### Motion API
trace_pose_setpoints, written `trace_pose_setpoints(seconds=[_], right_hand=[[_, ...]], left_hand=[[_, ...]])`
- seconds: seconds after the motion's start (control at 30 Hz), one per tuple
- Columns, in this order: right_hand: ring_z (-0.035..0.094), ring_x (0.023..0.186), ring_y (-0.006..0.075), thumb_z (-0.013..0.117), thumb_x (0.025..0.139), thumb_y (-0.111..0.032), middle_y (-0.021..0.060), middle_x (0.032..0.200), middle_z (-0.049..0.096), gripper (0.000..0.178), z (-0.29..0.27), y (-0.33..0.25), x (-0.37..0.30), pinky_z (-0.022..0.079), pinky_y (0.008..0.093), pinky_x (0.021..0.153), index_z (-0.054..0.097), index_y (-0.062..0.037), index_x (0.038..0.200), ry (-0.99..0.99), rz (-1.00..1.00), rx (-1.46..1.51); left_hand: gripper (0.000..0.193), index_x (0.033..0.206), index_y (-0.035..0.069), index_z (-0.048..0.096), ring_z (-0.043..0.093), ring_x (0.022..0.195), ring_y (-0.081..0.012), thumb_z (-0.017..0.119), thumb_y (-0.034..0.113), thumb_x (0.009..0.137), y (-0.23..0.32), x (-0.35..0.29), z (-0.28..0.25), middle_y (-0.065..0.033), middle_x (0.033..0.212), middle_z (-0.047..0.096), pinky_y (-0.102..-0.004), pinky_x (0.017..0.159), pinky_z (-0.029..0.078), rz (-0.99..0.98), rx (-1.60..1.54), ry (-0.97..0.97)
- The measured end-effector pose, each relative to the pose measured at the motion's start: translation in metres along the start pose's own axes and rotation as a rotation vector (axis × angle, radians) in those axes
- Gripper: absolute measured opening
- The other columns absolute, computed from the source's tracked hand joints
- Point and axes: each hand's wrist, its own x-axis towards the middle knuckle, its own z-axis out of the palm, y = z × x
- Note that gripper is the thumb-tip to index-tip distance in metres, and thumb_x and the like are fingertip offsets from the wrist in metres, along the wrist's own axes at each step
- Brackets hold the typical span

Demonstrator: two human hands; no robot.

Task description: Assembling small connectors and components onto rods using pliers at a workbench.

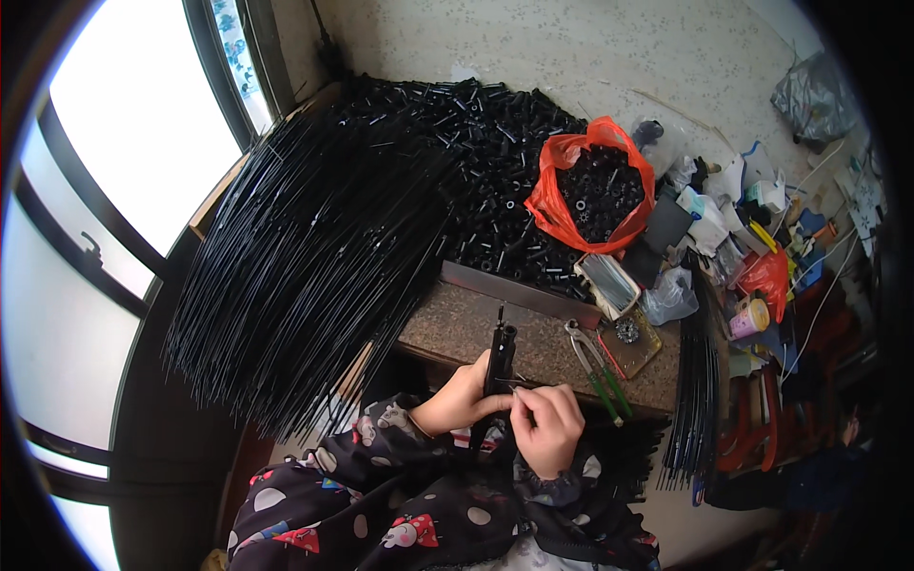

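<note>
My left hand is closed around a black tubular part, held upright in front of the table's near edge. A thin black rod sticks up from its top, beside a round open end. Close to its lower side, my right hand is pinched, with a thin light sliver at the fingertips, too small to name. Green-handled pliers lie on the speckled tabletop to the right of my hands. A metal strip borders the heap of small black parts beyond them.
A large bundle of long black rods spreads over the left side. An open red plastic bag of black pieces sits among the heap. To the right are a box of thin metal rods, clutter and another hanging rod bundle.
</note>
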Motion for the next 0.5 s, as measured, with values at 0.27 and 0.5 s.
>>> trace_pose_setpoints(seconds=[0.27,0.5], right_hand=[[0.053,0.062,0.0236,0.067,0.064,0.003,0.0091,0.078,0.054,0.024,0.002,0.000,0.002,0.045,0.0325,0.053,0.058,-0.0013,0.086,-0.098,0.087,0.044],[0.046,0.066,0.0061,0.072,0.071,-0.004,0.0014,0.084,0.048,0.018,0.030,0.021,-0.025,0.038,0.0190,0.058,0.057,0.0004,0.082,0.011,0.649,0.826]], left_hand=[[0.054,0.116,0.001,0.040,0.058,0.073,-0.0229,0.070,0.012,0.073,-0.004,0.000,-0.003,-0.0126,0.083,0.056,-0.0320,0.066,0.046,-0.031,0.068,-0.005],[0.049,0.112,0.001,0.038,0.060,0.073,-0.0335,0.068,0.013,0.074,-0.005,-0.003,0.003,-0.0158,0.080,0.056,-0.0350,0.063,0.046,0.003,0.100,0.040]])
